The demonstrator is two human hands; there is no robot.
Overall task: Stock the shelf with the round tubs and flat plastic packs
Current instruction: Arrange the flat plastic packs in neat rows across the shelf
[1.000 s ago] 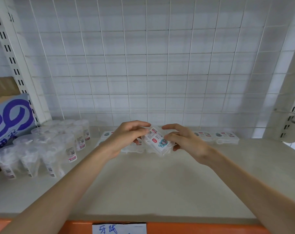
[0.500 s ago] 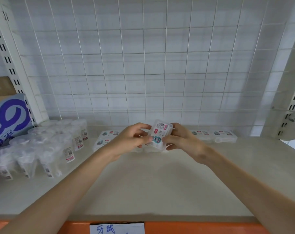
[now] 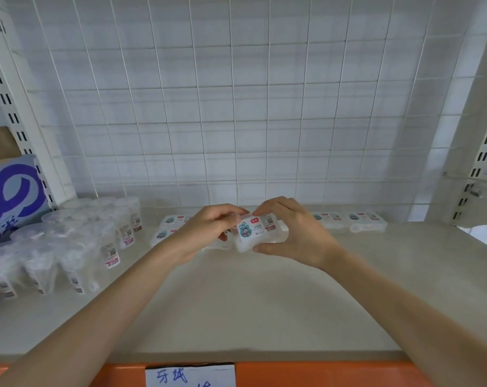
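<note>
A pale shelf (image 3: 236, 308) backed by a white wire grid (image 3: 236, 107) ran across the view, with an orange front edge (image 3: 334, 375) bearing a handwritten paper label (image 3: 190, 377). Near the middle of the back, both hands met on one flat plastic pack (image 3: 253, 232), tilted with its printed face towards the camera. The left hand (image 3: 206, 233) pinched its upper left corner. The right hand (image 3: 295, 233) gripped it from the right, fingers over the top and thumb under the bottom edge. More packs (image 3: 348, 220) lay flat along the back. Round tubs (image 3: 69, 238) stood clustered at the left, beside a blue-printed box (image 3: 13, 196).
</note>
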